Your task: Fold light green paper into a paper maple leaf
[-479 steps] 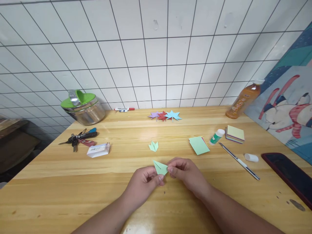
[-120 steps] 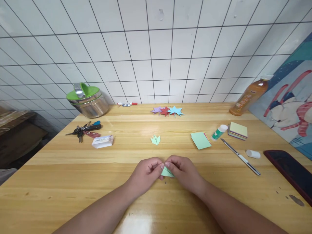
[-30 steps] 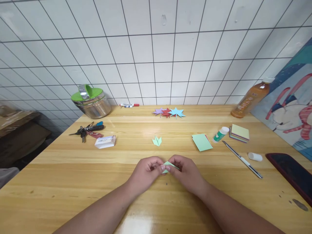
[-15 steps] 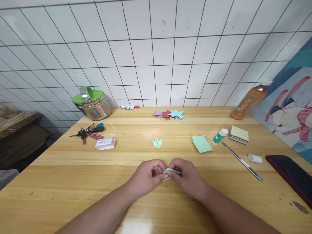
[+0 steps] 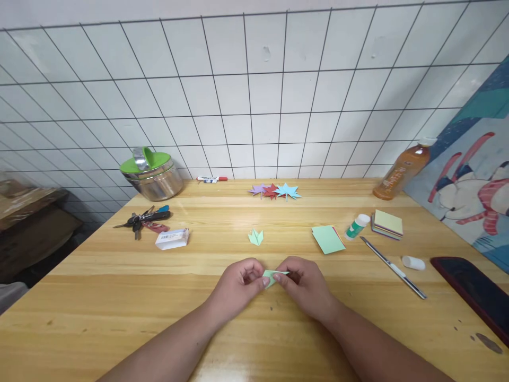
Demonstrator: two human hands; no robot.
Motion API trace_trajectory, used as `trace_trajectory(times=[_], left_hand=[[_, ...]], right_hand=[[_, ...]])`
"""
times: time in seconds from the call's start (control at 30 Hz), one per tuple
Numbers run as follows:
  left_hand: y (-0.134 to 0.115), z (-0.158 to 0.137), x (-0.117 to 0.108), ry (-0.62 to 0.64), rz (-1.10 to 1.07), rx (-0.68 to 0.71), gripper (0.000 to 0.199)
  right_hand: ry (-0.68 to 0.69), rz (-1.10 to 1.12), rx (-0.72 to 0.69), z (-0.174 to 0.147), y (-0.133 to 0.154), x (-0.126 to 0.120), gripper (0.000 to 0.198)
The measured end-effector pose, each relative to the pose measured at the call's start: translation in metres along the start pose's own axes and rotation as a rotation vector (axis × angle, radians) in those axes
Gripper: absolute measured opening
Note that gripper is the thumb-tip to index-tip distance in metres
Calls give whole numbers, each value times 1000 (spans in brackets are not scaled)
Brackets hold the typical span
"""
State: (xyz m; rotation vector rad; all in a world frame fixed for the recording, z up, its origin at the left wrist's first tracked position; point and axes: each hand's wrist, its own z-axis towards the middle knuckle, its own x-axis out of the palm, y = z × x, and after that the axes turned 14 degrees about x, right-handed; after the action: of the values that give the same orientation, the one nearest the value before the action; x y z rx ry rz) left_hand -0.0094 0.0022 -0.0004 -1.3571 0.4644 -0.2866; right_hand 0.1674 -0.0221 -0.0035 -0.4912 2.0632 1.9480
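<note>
Paper (image 5: 270,274), pale green, folded, pinched thumb-to-finger by left hand (image 5: 240,286) and right hand (image 5: 304,281), on the near side of the small notched green piece (image 5: 256,237) on wooden table (image 5: 238,334). Best done: match edges first, then run thumbs firmly along the crease. Sixteen seconds ago: broader triangle showing, right hand only at its corner. Notched piece unmoved.

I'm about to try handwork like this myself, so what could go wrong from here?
The left hand and right hand pinch one small green paper, so a crease might slip askew. The folded green piece lies loose just beyond them and could get nudged. The utility knife lies to the right; a careless reach might brush it.
</note>
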Motion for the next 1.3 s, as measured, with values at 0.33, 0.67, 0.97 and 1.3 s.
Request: trace_trajectory(times=[0.33,0.67,0.97,1.3], left_hand=[[3,3,-3,27,57,-51,20],[-1,5,0,102,55,21,17],[5,6,-1,27,85,-71,25],[9,4,0,17,86,-5,22]], right_hand=[[-84,-30,-24,25,0,4,17],[-12,60,54,28,-10,2,15],[-32,-44,-100,27,-7,5,13],[3,-124,-91,26,-10,7,17]])
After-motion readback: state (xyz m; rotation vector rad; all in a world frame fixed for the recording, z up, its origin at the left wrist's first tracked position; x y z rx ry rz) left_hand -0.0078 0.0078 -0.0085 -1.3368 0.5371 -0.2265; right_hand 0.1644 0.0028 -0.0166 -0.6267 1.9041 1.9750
